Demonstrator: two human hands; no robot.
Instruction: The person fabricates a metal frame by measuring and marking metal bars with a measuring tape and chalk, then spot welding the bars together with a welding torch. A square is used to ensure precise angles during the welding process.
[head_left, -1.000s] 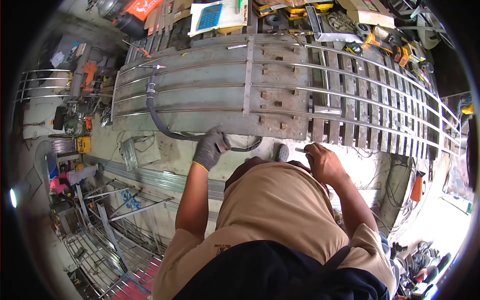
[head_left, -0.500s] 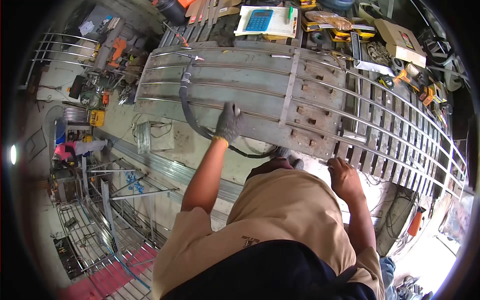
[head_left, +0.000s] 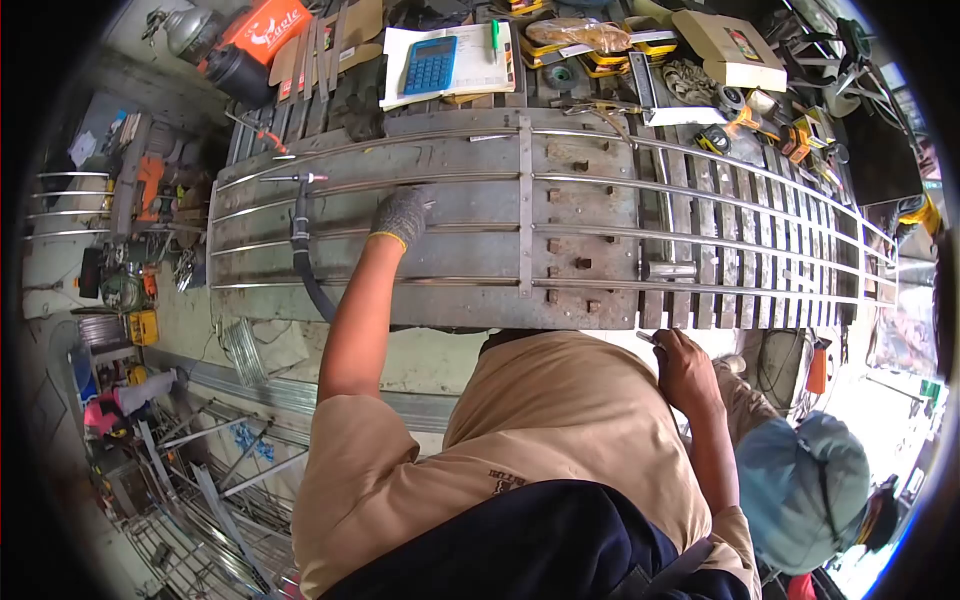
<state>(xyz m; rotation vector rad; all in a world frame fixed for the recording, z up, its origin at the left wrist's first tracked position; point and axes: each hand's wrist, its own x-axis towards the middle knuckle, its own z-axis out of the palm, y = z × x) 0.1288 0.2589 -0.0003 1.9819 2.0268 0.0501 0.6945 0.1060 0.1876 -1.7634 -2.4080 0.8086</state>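
Grey knitted glove with a yellow cuff covers my left hand (head_left: pixel 402 216), which is curled over the long metal rods (head_left: pixel 450 231) of a frame on the bench. A small pale tip shows at its fingers; what it holds is unclear. To its left, a black cable with a torch-like head (head_left: pixel 300 215) lies across the rods. A flat crossbar (head_left: pixel 525 200) joins the rods right of the glove. My bare right hand (head_left: pixel 688 368) is closed around a small metal object (head_left: pixel 648 338) at the bench's front edge, below the slatted part.
A notebook (head_left: pixel 398 62) with a blue calculator (head_left: pixel 431 65) lies at the back, beside an open cardboard box (head_left: pixel 735 50) and tools. Another person in a blue-grey cap (head_left: pixel 810 490) is close at my lower right. Metal racks (head_left: pixel 200 490) stand lower left.
The view has turned and shifted, and the bench now looks level. My left hand is farther over the rods. A person has come into view at the lower right. My right hand stays closed.
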